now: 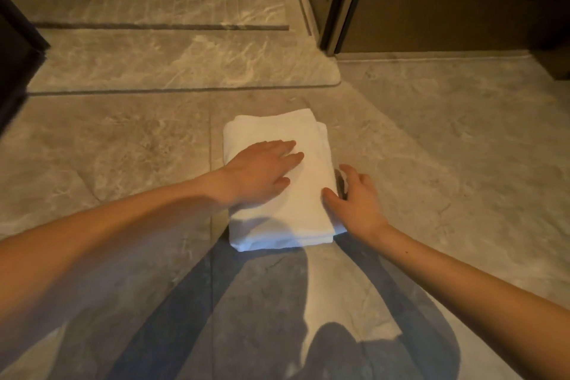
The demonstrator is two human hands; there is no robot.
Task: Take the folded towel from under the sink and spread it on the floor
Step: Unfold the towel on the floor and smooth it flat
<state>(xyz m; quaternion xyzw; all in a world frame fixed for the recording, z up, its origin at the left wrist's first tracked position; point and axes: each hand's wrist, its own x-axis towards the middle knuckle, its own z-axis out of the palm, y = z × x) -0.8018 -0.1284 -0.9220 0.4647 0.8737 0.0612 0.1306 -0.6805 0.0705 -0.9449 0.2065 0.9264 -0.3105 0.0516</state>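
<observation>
A white folded towel [296, 197] lies flat on the grey marble floor [431, 163] in the middle of the view. My left hand [262, 173] rests palm down on the towel's top, fingers spread. My right hand [357, 200] is at the towel's right edge, thumb on top of the upper layer and fingers curled down beside the fold. The towel is still folded in several layers.
A raised marble step [185, 65] with a rounded corner runs behind the towel. A dark door frame [339, 9] and brown door stand at the back right. A dark cabinet edge [15, 55] is at the left. My shadow falls on the floor below.
</observation>
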